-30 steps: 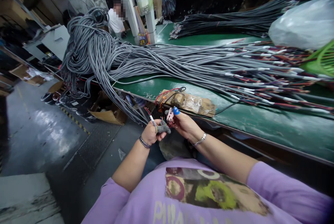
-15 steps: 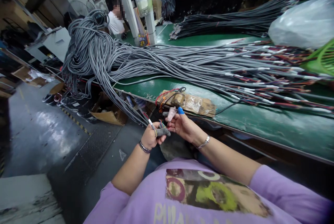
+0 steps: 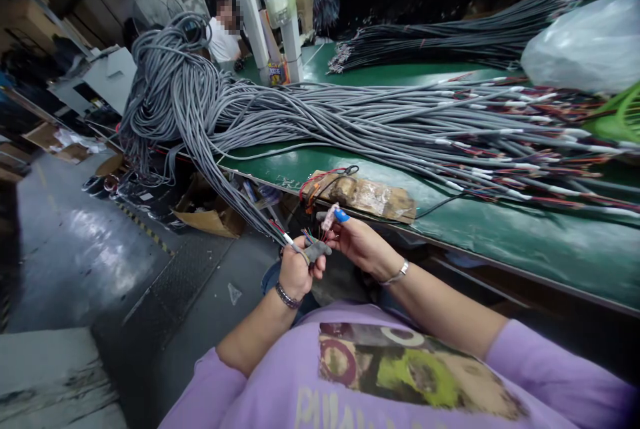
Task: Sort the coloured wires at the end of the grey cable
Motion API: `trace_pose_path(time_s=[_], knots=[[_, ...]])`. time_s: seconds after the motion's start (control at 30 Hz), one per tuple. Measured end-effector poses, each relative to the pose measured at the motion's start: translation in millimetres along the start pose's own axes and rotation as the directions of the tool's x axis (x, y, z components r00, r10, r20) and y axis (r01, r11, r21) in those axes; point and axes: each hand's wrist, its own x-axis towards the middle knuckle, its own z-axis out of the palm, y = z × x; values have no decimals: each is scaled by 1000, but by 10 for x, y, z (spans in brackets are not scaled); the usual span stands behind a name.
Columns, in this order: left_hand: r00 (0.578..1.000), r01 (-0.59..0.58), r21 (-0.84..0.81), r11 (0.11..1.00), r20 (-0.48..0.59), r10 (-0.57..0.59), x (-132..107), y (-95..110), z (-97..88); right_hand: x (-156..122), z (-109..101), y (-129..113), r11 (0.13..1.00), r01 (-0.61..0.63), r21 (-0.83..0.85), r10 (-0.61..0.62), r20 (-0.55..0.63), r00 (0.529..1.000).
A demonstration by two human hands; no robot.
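My left hand [image 3: 295, 269] is closed around the end of a grey cable [image 3: 270, 232], its thumb in a grey finger cover. Thin coloured wires [image 3: 309, 235] fan out above that thumb from the stripped end. Close by on the right, my right hand [image 3: 357, 242] has its fingers pinched at the reddish wire tips. A blue cover [image 3: 341, 215] sits on its thumb and a pale pink wrap [image 3: 330, 217] on a finger. The exact grip at the tips is too small to make out. A white sleeve [image 3: 288, 239] shows on a cable beside my left hand.
A large bundle of grey cables [image 3: 300, 112] lies along the green table [image 3: 270, 163]. At its edge is a taped wooden block [image 3: 370, 194] with wires. A plastic bag [image 3: 580, 42] and green basket [image 3: 625, 115] stand right. A person [image 3: 223, 39] is behind.
Both hands have shifted very slightly to the right, still close together at the cable end. The thin wires now spread more visibly above my left thumb.
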Motion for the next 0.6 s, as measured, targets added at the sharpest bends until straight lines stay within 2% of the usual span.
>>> trace_pose_path(time_s=[0.2,0.3,0.4,0.47,0.53,0.6], knots=[[1000,-7,-6,1000,15,7,30,-1,6,21,-11,13,999,12,-49,-13,-25,1000],[1000,-10,-7,1000,23,10,49,11,5,33,-33,65,977,124,-174,-142,-94,985],[999,-1,3,1000,33,1,61,21,-4,41,-55,113,918,228,-324,-299,-189,935],[999,11,18,1000,48,-12,64,17,-13,42,-53,120,922,213,-323,-275,-162,948],[998,19,27,999,62,-21,66,8,-20,43,-39,106,953,157,-261,-183,-79,980],[998,15,24,1000,63,-16,68,0,-25,44,-27,87,961,142,-238,-157,-43,987]])
